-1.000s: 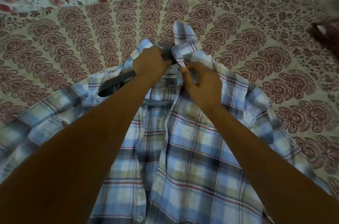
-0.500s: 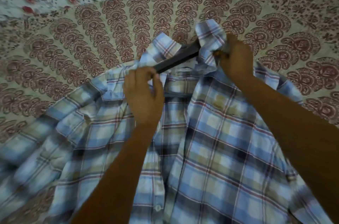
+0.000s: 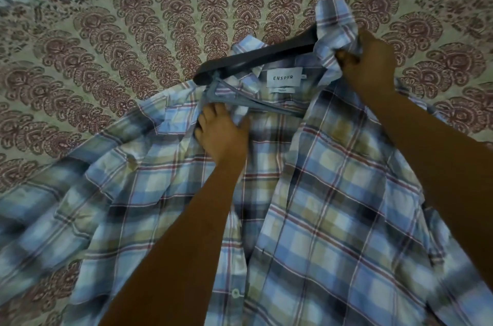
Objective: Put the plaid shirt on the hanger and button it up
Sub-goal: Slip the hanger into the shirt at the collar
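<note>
Since half a second ago, both hands have shifted: left hand [image 3: 222, 133] dropped to pinch the left front edge of the plaid shirt [image 3: 333, 205], right hand [image 3: 369, 58] stays clenched on the collar. Shirt lies open on the patterned bedsheet [image 3: 106, 45]. Dark hanger [image 3: 256, 60] sits only half inside; its left arm is still exposed. Every button [image 3: 235, 293] seen remains undone. Nothing else obstructs.

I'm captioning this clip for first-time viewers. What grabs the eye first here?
The blue plaid shirt spread open across the lower frame, with its white collar label near the centre. A dark hanger pokes out of the collar, the right hand gripping the collar's far side and the left hand the near shoulder.
</note>
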Tool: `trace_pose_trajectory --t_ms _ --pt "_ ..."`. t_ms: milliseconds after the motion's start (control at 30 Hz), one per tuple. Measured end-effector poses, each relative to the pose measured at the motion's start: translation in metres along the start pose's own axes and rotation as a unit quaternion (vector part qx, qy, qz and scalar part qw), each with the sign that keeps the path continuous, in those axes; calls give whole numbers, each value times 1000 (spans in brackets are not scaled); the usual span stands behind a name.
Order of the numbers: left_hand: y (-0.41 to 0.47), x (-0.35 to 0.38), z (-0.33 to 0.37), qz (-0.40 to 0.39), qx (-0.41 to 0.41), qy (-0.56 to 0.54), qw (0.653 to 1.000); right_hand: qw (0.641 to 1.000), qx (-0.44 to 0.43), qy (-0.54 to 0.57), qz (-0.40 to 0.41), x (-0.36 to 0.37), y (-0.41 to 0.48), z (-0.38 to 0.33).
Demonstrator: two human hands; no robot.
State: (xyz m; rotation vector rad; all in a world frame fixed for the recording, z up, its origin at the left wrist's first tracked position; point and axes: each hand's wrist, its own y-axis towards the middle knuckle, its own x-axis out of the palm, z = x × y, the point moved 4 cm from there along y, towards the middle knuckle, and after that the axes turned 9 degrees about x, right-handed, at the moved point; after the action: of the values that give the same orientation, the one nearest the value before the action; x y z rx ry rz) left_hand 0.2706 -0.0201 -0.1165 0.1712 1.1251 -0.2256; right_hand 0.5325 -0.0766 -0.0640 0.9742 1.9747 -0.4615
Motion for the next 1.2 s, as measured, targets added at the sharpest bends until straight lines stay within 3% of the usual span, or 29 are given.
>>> trace_pose_trajectory --t_ms 167,333,500,633,700,767,833,900,967,1033,1100,1200 --pt "39 -28 -27 20 -108 -228 968 999 -31 -39 18 0 -2 1" --pt "60 -54 -55 -7 -179 -313 933 998 -28 -43 22 -1 -3 1" --pt "70 -57 -52 19 -283 -490 824 999 -45 1 23 -7 -6 1" --pt "75 -66 -37 15 -239 -467 851 996 -76 27 25 -12 -11 0" --pt "84 -68 -38 0 -196 -414 889 995 -94 30 24 -13 -13 1" --pt "94 -73 -43 9 -69 -280 957 995 -93 24 17 -11 -15 5" --pt "97 -78 -31 -17 145 -104 984 996 -93 13 11 -7 -15 8" --pt "85 -77 -6 -83 336 63 936 996 -90 2 8 -4 -16 9" --pt "76 -70 5 -145 428 181 873 996 -85 -5 0 -2 -17 8" --pt "76 -64 3 -187 443 219 849 996 -87 -12 -9 0 -19 10" --pt "81 -68 0 -147 383 158 898 996 -88 -18 -10 0 -19 12" --pt "95 -84 -1 10 189 6 982 996 -88 -18 -12 -1 -21 11"
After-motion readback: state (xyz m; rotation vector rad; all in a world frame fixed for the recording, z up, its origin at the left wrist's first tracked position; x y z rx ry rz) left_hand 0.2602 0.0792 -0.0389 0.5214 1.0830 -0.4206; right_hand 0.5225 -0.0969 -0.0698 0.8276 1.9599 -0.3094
